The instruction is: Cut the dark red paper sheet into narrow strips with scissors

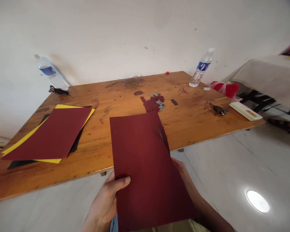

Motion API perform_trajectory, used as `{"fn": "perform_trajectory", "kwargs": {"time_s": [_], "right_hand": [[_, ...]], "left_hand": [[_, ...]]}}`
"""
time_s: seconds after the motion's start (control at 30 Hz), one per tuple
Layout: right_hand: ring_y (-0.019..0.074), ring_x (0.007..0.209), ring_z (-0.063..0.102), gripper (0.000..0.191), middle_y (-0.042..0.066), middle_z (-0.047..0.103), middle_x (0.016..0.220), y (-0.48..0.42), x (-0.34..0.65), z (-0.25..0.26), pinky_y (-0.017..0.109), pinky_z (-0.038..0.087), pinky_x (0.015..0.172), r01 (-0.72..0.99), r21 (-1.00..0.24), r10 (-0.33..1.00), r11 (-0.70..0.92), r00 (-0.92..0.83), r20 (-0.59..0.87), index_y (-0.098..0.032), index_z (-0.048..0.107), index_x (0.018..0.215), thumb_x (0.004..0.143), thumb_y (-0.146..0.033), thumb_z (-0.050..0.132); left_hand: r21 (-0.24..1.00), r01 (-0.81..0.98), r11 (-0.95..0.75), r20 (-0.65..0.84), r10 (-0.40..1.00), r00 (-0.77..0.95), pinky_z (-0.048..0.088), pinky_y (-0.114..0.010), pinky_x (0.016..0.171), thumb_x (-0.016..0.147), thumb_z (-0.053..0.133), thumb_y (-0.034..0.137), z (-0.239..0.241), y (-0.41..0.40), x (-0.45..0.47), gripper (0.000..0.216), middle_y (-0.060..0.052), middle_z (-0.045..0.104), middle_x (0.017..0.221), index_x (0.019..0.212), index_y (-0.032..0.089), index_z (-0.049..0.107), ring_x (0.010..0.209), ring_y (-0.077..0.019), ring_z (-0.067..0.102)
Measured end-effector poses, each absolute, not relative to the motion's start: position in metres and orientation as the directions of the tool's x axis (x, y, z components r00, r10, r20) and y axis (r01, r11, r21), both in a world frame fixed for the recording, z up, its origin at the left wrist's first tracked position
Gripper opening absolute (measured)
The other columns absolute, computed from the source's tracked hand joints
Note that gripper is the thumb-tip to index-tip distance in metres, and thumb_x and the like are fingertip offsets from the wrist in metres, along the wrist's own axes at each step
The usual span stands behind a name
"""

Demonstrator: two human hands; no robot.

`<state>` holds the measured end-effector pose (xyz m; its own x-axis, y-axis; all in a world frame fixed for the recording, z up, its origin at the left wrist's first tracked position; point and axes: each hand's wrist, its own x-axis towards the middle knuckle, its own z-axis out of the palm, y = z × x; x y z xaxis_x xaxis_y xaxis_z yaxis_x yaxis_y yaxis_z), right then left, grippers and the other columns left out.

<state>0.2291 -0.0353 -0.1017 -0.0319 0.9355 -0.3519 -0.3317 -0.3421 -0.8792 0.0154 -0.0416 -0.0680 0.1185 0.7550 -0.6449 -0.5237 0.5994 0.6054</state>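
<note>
A large dark red sheet of paper is held up in front of me, over the table's near edge. My left hand grips its left edge, thumb on top and the fingers underneath. On the right side a cut runs down into the sheet, leaving a narrow strip along the edge. A dark blade of scissors pokes through at this cut. My right hand is at the sheet's right edge, closed around the scissors, with the handles and most of the fingers hidden beneath the paper.
On the wooden table, red, yellow and black sheets lie stacked at left. Small paper scraps and thin twigs lie farther back. Bottles stand at both sides. Black-handled tools and a white box lie at right.
</note>
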Motion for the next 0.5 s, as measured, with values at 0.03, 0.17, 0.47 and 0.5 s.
{"fn": "perform_trajectory", "kwargs": {"time_s": [0.03,0.17,0.47,0.5], "right_hand": [[0.0108,0.057,0.033,0.035,-0.002,0.045,0.063,-0.0359,0.229,-0.102,0.024,0.027,0.047,-0.333,-0.877,0.934,-0.346,-0.031,-0.356,-0.02,0.054,0.065,0.081,-0.044,0.074],[0.0104,0.056,0.032,0.031,-0.003,0.047,0.063,-0.0372,0.2273,-0.1009,0.024,0.027,0.047,-0.315,-0.877,0.926,-0.363,-0.014,-0.378,-0.019,0.058,0.066,0.078,-0.041,0.076],[0.0104,0.057,0.034,0.035,-0.002,0.048,0.063,-0.0362,0.2267,-0.1001,0.023,0.028,0.048,-0.317,-0.876,0.924,-0.364,-0.008,-0.382,-0.017,0.059,0.065,0.076,-0.045,0.078],[0.0102,0.057,0.033,0.036,-0.003,0.047,0.062,-0.0361,0.227,-0.1004,0.023,0.028,0.048,-0.316,-0.877,0.925,-0.362,-0.007,-0.38,-0.018,0.057,0.063,0.076,-0.044,0.078]], "left_hand": [[0.604,-0.522,0.601,-0.648,0.753,0.117,0.058,-0.046,0.091,0.063,0.083,0.015,-0.0677,-0.0417,0.0157,0.059,-0.008,0.081,0.104,0.12,0.027,0.072,0.108,-0.0375,0.072],[0.609,-0.512,0.606,-0.653,0.749,0.11,0.06,-0.047,0.088,0.062,0.083,0.016,-0.0671,-0.0421,0.0162,0.062,-0.007,0.081,0.105,0.122,0.028,0.071,0.108,-0.0387,0.072],[0.608,-0.516,0.603,-0.644,0.755,0.125,0.059,-0.045,0.091,0.062,0.084,0.015,-0.0694,-0.0428,0.0151,0.067,-0.008,0.081,0.104,0.127,0.023,0.068,0.106,-0.0366,0.073],[0.609,-0.516,0.603,-0.643,0.756,0.123,0.059,-0.045,0.091,0.062,0.084,0.015,-0.0695,-0.0429,0.0151,0.067,-0.007,0.081,0.105,0.126,0.025,0.069,0.107,-0.0369,0.072]]}}
